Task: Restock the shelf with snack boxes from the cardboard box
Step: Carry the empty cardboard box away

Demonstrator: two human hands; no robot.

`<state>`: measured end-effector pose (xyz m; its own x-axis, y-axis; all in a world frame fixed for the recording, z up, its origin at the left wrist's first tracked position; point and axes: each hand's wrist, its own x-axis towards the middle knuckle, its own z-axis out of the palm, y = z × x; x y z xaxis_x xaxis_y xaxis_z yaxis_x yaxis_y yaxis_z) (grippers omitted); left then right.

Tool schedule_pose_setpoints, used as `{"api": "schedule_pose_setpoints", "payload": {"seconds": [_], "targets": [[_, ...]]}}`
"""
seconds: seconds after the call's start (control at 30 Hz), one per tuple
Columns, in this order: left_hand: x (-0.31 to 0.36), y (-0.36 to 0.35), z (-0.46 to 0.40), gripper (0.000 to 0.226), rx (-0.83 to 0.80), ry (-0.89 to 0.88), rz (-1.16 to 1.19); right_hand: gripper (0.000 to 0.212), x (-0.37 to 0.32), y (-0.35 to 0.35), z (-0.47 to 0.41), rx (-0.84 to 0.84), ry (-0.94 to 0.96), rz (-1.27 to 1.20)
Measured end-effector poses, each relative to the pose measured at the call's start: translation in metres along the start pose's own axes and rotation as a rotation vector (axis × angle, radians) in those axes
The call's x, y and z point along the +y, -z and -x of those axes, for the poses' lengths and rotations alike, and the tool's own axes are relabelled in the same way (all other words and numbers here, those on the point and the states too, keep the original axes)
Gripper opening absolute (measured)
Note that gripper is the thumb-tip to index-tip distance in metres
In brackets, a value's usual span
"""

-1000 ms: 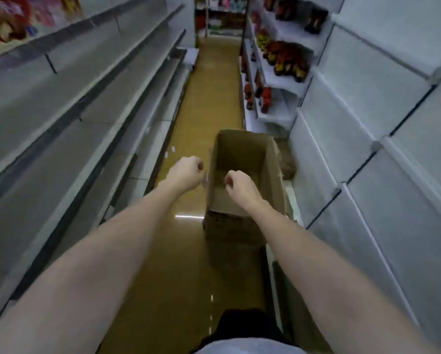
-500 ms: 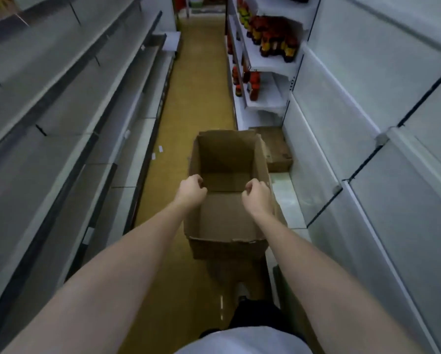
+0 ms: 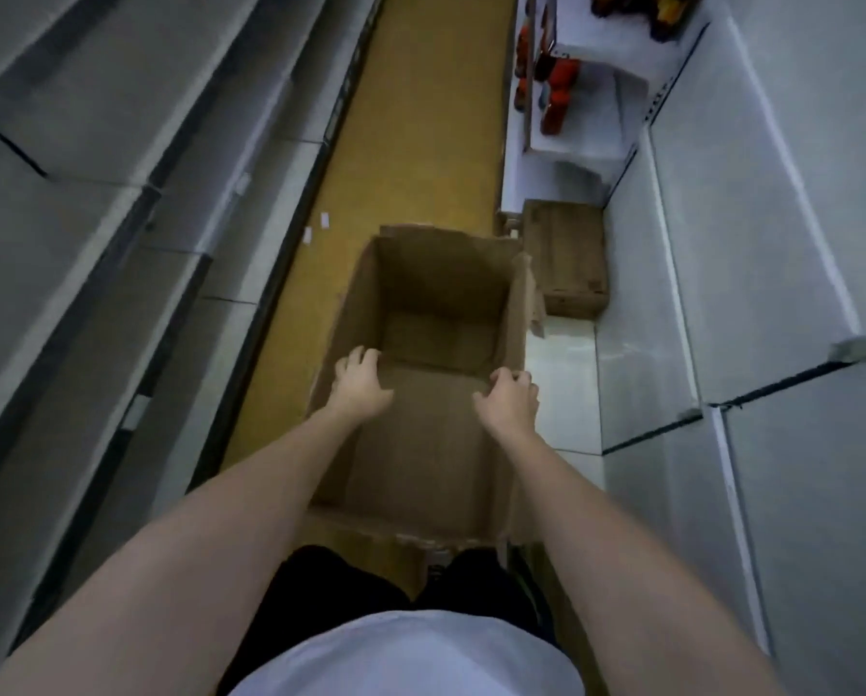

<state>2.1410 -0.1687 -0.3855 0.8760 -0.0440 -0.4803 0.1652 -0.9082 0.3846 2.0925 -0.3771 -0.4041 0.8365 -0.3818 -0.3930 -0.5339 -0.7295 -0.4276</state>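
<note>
Grey shelving point(image 3: 119, 233) fills the whole 9 o'clock side of the aisle, its tiers running away toward 12 o'clock with nothing visible on them. Opposite, at 3 o'clock, stand pale shelf panels point(image 3: 752, 293), and their lowest ledge lies just beside the right wall of the carton. Between the two runs the yellow-brown floor point(image 3: 421, 118), narrow, stretching up to 12 o'clock.

The cardboard box point(image 3: 421, 444) sits in the middle of the aisle, directly in front of the person's dark-clad legs point(image 3: 350, 585), open at the top; its inside looks bare, with only the bottom flaps showing, and no snack boxes can be seen in it. A torn flap hangs off its right wall near 2 o'clock.

At 1 o'clock from the carton a second, closed brown box point(image 3: 566, 258) rests on the low ledge, close to the open carton's far right corner. Farther off at 1 o'clock, red and orange bottles point(image 3: 551, 87) stand on a white shelf.

The left hand point(image 3: 360, 381) lies on the carton's left wall, fingers curled over the rim, holding it. The right hand point(image 3: 509, 396) does the same on the right wall, its fingers hooked over the edge. Two small white tags point(image 3: 316, 227) lie on the floor at 11 o'clock from the carton.
</note>
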Motion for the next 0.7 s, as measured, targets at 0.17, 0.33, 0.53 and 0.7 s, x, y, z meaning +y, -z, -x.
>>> {"api": "schedule_pose_setpoints", "payload": {"seconds": [0.17, 0.33, 0.53, 0.7], "targets": [[0.001, -0.005, -0.026, 0.070, -0.024, 0.055, 0.001, 0.042, 0.004, -0.008, -0.024, 0.001, -0.056, 0.024], [-0.002, 0.008, -0.062, 0.062, 0.065, 0.061, -0.081, 0.051, -0.001, -0.021, -0.036, -0.016, -0.188, 0.006], [-0.015, 0.018, -0.099, 0.051, -0.021, 0.138, -0.128, 0.047, -0.016, -0.031, -0.041, -0.044, -0.333, 0.037], [-0.002, 0.032, -0.120, 0.021, -0.019, 0.073, 0.013, 0.051, -0.044, -0.046, -0.031, -0.008, -0.496, -0.027]]}}
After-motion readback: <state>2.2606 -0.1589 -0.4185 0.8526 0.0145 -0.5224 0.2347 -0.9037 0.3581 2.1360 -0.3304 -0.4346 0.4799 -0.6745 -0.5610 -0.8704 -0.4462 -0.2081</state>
